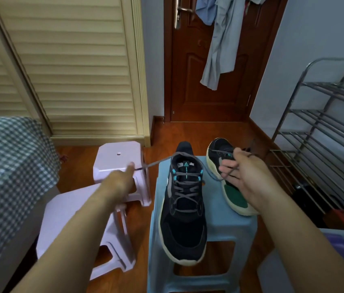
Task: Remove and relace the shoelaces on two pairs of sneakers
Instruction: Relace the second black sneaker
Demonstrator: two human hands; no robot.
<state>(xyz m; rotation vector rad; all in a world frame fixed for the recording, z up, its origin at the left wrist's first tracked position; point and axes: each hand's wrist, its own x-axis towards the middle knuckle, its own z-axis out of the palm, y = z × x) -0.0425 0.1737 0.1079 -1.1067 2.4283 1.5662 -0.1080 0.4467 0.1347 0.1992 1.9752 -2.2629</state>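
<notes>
The black sneaker (182, 210) stands upright on the blue stool (219, 231), laced, toe toward me. Its grey lace (160, 161) runs taut to my left hand (122, 178), grip pinched on the end. My right hand (240, 176) grips the other end, beside the second sneaker (221, 153) lying tilted, sole showing. Pink stools (116, 157) stand left.

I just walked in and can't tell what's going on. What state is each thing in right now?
Laced shoe: upright on the blue stool, lace crossed through its eyelets.
Lace: both ends pulled out sideways, untied.
Left hand: pinches one lace end.
Right hand: holds the other lace end.
Second shoe: on its side, sole showing, partly behind the right hand.
Door: closed.
Pink stools: one upright, one tipped.
</notes>
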